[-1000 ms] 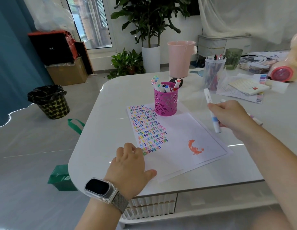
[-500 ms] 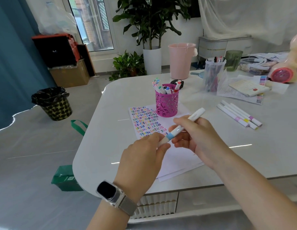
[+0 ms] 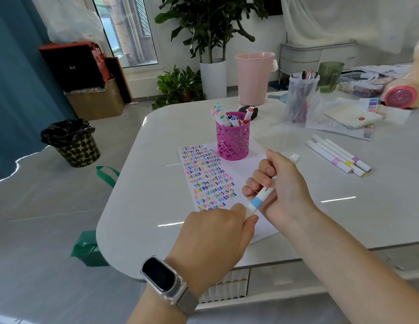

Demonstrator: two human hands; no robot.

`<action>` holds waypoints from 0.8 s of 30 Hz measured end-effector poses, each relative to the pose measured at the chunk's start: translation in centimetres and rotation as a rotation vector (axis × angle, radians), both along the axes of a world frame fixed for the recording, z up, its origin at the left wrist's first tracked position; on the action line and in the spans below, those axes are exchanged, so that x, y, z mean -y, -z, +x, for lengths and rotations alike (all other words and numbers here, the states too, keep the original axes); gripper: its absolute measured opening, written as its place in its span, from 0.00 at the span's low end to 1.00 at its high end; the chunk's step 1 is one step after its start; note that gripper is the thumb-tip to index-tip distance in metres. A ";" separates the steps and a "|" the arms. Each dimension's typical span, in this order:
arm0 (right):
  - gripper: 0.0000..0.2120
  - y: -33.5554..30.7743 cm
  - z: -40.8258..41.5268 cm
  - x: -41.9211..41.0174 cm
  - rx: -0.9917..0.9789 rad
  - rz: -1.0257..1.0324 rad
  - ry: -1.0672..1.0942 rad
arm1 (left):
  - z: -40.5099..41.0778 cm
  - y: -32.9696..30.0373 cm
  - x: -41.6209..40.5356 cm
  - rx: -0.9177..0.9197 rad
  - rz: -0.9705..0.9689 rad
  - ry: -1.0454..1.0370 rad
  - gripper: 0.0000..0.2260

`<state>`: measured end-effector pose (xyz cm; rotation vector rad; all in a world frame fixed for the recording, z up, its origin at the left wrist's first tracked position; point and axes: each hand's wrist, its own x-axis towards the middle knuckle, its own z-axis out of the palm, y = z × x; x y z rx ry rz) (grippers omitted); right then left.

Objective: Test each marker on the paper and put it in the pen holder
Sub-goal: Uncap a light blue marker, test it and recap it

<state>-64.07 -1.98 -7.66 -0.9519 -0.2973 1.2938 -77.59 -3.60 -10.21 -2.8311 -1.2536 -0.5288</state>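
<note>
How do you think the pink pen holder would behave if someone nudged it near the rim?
The pink pen holder looks like cut-out metal, so probably light and stiff. It stands tall, with markers leaning out above the rim, so it might tip. On the glossy table it could also slide.

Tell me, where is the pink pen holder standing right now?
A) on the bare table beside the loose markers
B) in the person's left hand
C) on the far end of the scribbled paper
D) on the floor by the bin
C: the pink pen holder stands upright on the far end of the paper, just beyond the rows of coloured test squiggles, with several markers already inside it.
</note>
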 end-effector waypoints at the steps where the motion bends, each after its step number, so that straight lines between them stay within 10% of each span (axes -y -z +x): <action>1: 0.25 -0.1 0.0 0.0 -0.062 0.017 -0.018 | 0.0 0.1 -0.1 -0.016 0.028 -0.011 0.21; 13: 0.24 -1.6 0.4 1.4 -0.249 0.133 -0.098 | 0.1 -0.1 -0.1 0.021 0.130 -0.021 0.15; 24: 0.27 -2.6 1.1 1.2 -0.263 0.043 -0.186 | 0.1 -1.9 0.3 0.077 -0.297 0.120 0.17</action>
